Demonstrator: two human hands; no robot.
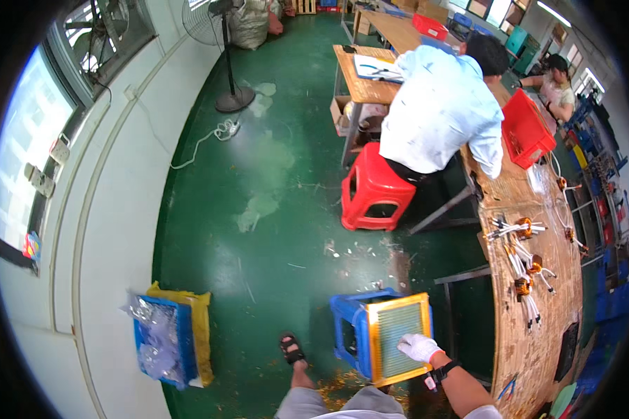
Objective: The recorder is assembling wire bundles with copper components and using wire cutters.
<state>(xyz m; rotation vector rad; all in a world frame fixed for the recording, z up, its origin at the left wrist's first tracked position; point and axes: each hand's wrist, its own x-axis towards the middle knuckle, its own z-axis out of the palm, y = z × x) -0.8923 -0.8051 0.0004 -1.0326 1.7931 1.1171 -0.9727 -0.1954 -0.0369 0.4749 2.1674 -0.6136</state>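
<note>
My right hand (418,347), in a white glove with a dark band at the wrist, lies on the ribbed, yellow-rimmed top (402,327) of a blue plastic stool (353,328). Its fingers stretch out over the ribbed surface, and no object shows in them. The stool stands at my right knee, just left of the workbench. My left hand is out of view.
Copper-wound coils with white leads (523,285) and a red bin (525,129) lie on the wooden workbench (510,342). A co-worker (444,112) sits on a red stool (376,187). A blue crate (162,342) and a standing fan (235,98) are at left.
</note>
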